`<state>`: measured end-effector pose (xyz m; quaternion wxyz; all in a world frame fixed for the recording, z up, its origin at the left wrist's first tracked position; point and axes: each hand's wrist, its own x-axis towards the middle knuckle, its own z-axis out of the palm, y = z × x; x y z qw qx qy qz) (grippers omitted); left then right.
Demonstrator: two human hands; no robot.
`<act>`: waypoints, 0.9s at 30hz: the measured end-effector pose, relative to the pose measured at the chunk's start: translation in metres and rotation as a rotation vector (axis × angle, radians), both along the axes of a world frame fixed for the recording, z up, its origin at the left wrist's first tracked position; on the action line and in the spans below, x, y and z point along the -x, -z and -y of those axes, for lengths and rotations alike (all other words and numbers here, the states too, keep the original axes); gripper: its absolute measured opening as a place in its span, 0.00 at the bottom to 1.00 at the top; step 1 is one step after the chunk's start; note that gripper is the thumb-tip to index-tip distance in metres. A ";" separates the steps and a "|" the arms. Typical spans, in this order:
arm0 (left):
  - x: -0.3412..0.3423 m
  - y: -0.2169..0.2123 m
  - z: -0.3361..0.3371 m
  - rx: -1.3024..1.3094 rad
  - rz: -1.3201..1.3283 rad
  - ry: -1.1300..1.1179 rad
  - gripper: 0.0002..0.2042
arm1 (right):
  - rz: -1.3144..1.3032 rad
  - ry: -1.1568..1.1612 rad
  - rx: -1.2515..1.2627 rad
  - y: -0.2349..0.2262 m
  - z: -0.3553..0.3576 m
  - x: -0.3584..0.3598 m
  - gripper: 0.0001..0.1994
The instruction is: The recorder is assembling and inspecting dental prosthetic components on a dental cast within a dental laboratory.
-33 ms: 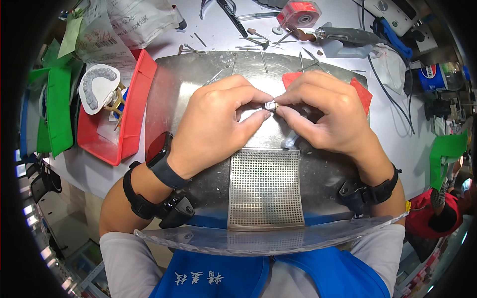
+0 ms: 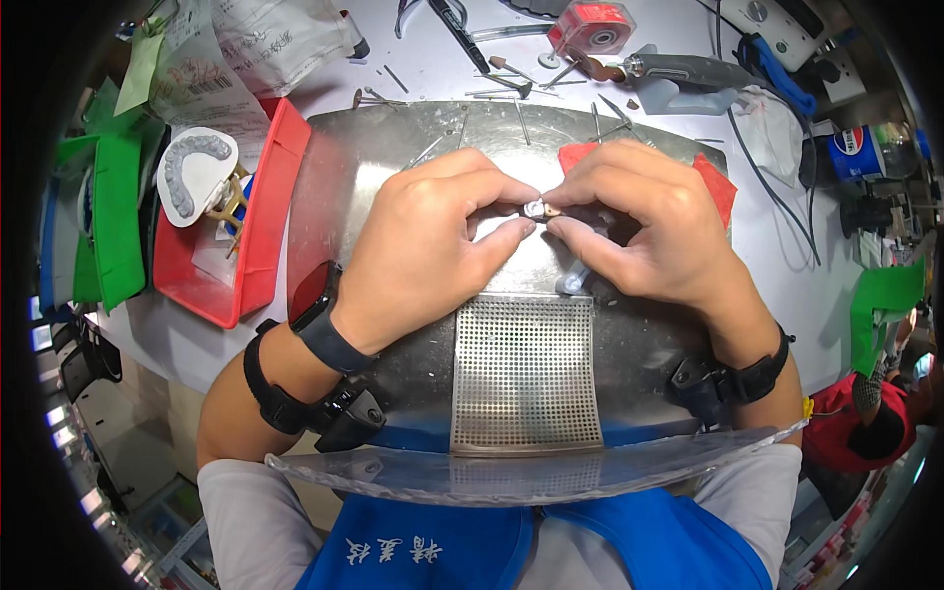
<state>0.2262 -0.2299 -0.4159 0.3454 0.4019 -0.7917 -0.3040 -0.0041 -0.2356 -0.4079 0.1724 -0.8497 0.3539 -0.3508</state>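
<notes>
Over the metal work surface, a small whitish tooth-shaped piece with a darker edge sits between my fingertips. My left hand pinches it from the left with thumb and index finger. From the right, my right hand closes on it; the index fingertip is at its upper side and the thumb slightly lower. Its underside is hidden by the fingers. Just below my right fingers lies a small translucent bluish piece. A perforated metal plate is set nearer me.
A red tray at the left holds a dental model. Loose burs and a handpiece lie at the back. A cable curves along the right. A clear shield spans the front edge.
My right thumb has shifted slightly down, away from the index fingertip. The left hand and the tooth-shaped piece stay almost in place.
</notes>
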 end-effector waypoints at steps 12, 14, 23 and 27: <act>0.000 -0.005 -0.001 -0.020 0.008 -0.004 0.13 | 0.031 0.026 -0.085 -0.002 -0.001 -0.003 0.04; 0.000 -0.006 -0.001 -0.022 0.013 -0.004 0.12 | 0.024 0.031 -0.097 -0.002 -0.001 -0.005 0.05; 0.001 -0.007 -0.001 -0.045 0.017 0.004 0.11 | -0.024 0.063 -0.182 -0.006 0.000 -0.005 0.08; 0.004 -0.010 -0.002 -0.037 0.024 -0.008 0.10 | 0.083 0.047 -0.246 -0.017 0.003 0.014 0.09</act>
